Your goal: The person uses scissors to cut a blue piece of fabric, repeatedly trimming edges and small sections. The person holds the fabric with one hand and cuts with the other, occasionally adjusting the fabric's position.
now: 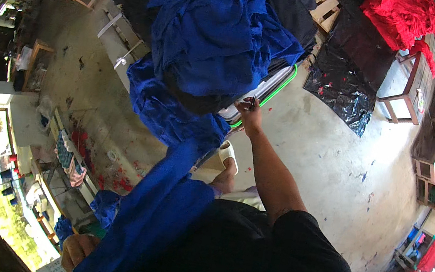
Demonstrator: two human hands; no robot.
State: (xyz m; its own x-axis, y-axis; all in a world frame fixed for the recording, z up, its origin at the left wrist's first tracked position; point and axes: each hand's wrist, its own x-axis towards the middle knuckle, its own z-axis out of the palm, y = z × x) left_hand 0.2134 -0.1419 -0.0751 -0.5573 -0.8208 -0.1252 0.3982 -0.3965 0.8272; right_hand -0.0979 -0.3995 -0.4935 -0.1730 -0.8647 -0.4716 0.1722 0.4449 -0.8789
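A big heap of royal-blue cloth [210,33] lies in front of me on a support edged with a bright green strip [281,86]. From it a length of blue cloth [163,195] hangs across my left side and lap. My right hand [251,116] reaches to the heap's near right edge, its fingers closed around a small dark tool [252,103], whose kind I cannot make out. At the lower left, what seems to be my left hand [77,254] touches the end of the draped cloth; its fingers are not distinguishable.
A white slipper [229,157] is on my foot below the heap. Black plastic sheeting [343,82] covers floor at the right, with a red cloth heap [403,20] behind it and a wooden-framed table [405,99] beside. Red scraps [120,182] litter the floor at left.
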